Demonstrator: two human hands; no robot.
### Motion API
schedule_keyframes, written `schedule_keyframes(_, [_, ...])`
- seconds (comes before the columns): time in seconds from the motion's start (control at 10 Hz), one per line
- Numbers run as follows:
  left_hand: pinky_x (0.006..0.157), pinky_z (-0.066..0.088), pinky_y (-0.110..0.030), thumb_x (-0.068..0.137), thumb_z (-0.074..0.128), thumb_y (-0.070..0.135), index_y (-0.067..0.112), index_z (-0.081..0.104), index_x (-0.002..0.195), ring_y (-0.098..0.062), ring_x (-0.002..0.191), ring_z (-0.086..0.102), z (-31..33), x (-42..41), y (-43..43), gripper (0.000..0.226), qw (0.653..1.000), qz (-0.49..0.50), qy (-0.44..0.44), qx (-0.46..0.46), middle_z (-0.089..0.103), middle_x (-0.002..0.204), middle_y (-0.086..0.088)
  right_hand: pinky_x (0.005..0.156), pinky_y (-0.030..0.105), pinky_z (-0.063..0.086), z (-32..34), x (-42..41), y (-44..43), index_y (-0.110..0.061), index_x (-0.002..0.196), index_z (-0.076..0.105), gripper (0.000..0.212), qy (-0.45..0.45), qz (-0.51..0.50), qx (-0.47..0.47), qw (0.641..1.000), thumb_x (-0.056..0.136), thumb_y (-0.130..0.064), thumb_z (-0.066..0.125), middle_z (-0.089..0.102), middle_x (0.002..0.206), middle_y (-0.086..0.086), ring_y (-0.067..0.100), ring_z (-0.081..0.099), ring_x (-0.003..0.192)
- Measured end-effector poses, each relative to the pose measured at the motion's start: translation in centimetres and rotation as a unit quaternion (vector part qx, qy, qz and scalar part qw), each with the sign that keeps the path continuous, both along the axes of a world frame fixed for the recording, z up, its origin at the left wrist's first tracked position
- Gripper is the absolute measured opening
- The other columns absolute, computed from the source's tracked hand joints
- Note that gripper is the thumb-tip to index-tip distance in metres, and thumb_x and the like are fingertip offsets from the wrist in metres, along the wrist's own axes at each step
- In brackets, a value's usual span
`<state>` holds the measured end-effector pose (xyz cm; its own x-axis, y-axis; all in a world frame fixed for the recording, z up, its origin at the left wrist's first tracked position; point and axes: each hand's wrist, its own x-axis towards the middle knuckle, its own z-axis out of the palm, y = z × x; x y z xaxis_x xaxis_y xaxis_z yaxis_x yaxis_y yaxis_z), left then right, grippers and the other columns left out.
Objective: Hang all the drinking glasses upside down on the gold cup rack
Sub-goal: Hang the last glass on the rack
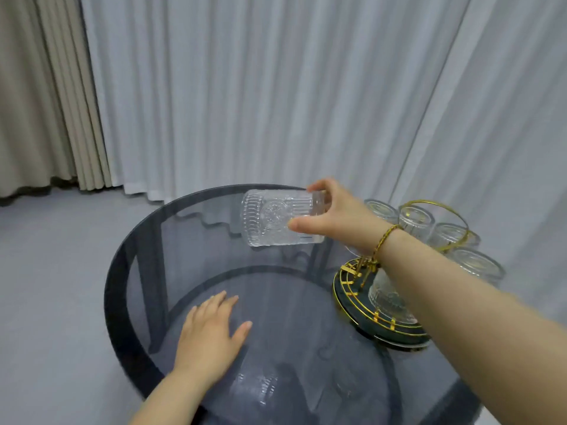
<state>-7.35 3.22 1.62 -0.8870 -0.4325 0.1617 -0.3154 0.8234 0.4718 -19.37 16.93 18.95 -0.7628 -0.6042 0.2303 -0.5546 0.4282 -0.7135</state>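
Above the far side of the desk (159, 271), a ribbed pressed drinking glass (280, 219) lies sideways in the air, pinched near one end by the right hand (334, 219), thumb below and fingers on top. Looks rigid, fairly hefty, fragile; the ribs should help grip, so holding the fluted wall seems sensible. Left hand (211, 335) rests flat and open on the smoked-glass top, holding nothing. Just right stands the gold cup rack (380, 302), wire ring above a dark round base, several clear glasses already inverted on it.

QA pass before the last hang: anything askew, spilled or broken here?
Nothing stands out. The right hand holds one glass sideways in the air; the rest hang on the rack. No spill or breakage shows on the table.
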Motion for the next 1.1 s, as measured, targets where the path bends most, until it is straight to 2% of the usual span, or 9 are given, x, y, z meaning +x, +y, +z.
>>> schedule_keyframes(0.1, [0.117, 0.009, -0.035, 0.092, 0.038, 0.046, 0.024, 0.025, 0.138, -0.013, 0.141, 0.015, -0.7, -0.8, 1.9, 0.053, 0.999, -0.021, -0.029, -0.009, 0.020, 0.154, 0.003, 0.075, 0.029, 0.045, 3.9, -0.5, 3.8, -0.021, 0.108, 0.040, 0.064, 0.028, -0.027, 0.028, 0.999, 0.058, -0.034, 0.077, 0.048, 0.095, -0.005, 0.010, 0.051, 0.082])
schedule_keyframes(0.2, [0.117, 0.006, -0.037, 0.092, 0.035, 0.049, 0.024, 0.025, 0.138, -0.013, 0.142, 0.011, -1.3, -0.9, 2.3, 0.054, 0.998, -0.027, -0.048, -0.035, 0.019, 0.154, 0.002, 0.071, 0.026, 0.043, 7.0, -1.1, 7.1, -0.022, 0.104, 0.040, 0.061, 0.071, -0.059, 0.078, 0.993, 0.056, -0.036, 0.076, 0.046, 0.086, -0.010, 0.009, 0.050, 0.078])
schedule_keyframes(0.3, [0.118, 0.006, -0.036, 0.092, 0.033, 0.050, 0.025, 0.026, 0.138, -0.013, 0.142, 0.010, -1.5, -0.8, 2.3, 0.053, 0.998, -0.028, -0.049, -0.039, 0.020, 0.154, 0.003, 0.068, 0.025, 0.045, 8.8, -1.7, 8.4, -0.023, 0.104, 0.041, 0.059, 0.088, -0.071, 0.118, 0.987, 0.058, -0.033, 0.076, 0.047, 0.087, -0.010, 0.010, 0.052, 0.076])
schedule_keyframes(0.4, [0.118, 0.005, -0.035, 0.092, 0.032, 0.050, 0.025, 0.026, 0.138, -0.012, 0.142, 0.010, -1.6, -0.8, 2.3, 0.053, 0.998, -0.027, -0.044, -0.043, 0.020, 0.154, 0.004, 0.068, 0.027, 0.043, 9.3, -2.0, 8.6, -0.022, 0.111, 0.040, 0.064, 0.127, -0.091, 0.186, 0.970, 0.059, -0.033, 0.076, 0.049, 0.093, -0.005, 0.016, 0.052, 0.081])
schedule_keyframes(0.6, [0.118, 0.005, -0.035, 0.092, 0.033, 0.049, 0.025, 0.026, 0.138, -0.012, 0.143, 0.010, -1.5, -0.9, 2.3, 0.053, 0.998, -0.030, -0.040, -0.037, 0.020, 0.154, 0.004, 0.081, 0.028, 0.036, 8.8, -2.6, 7.8, -0.016, 0.123, 0.037, 0.073, 0.168, -0.108, 0.259, 0.945, 0.062, -0.031, 0.075, 0.049, 0.115, 0.006, 0.023, 0.048, 0.098])
schedule_keyframes(0.7, [0.118, 0.005, -0.035, 0.092, 0.033, 0.049, 0.025, 0.026, 0.138, -0.013, 0.143, 0.010, -1.5, -0.8, 2.3, 0.053, 0.998, -0.030, -0.040, -0.035, 0.020, 0.154, 0.003, 0.089, 0.033, 0.039, 7.8, -3.2, 7.1, -0.015, 0.125, 0.035, 0.075, 0.161, -0.108, 0.292, 0.937, 0.063, -0.030, 0.075, 0.048, 0.130, 0.012, 0.028, 0.047, 0.113])
schedule_keyframes(0.9, [0.118, 0.005, -0.035, 0.092, 0.033, 0.050, 0.025, 0.027, 0.138, -0.013, 0.142, 0.010, -1.6, -1.0, 2.2, 0.053, 0.998, -0.030, -0.039, -0.036, 0.020, 0.154, 0.004, 0.097, 0.040, 0.040, 5.0, -4.6, 6.1, -0.014, 0.128, 0.033, 0.075, 0.118, -0.099, 0.335, 0.930, 0.066, -0.028, 0.073, 0.043, 0.136, 0.011, 0.029, 0.043, 0.120])
schedule_keyframes(1.1, [0.118, 0.005, -0.035, 0.091, 0.034, 0.050, 0.026, 0.028, 0.137, -0.013, 0.142, 0.011, -1.6, -1.0, 2.2, 0.053, 0.998, -0.025, -0.036, -0.044, 0.021, 0.153, 0.005, 0.101, 0.035, 0.035, 1.7, -5.2, 5.5, -0.013, 0.133, 0.029, 0.074, 0.087, -0.073, 0.375, 0.920, 0.072, -0.023, 0.070, 0.038, 0.141, 0.008, 0.025, 0.038, 0.127])
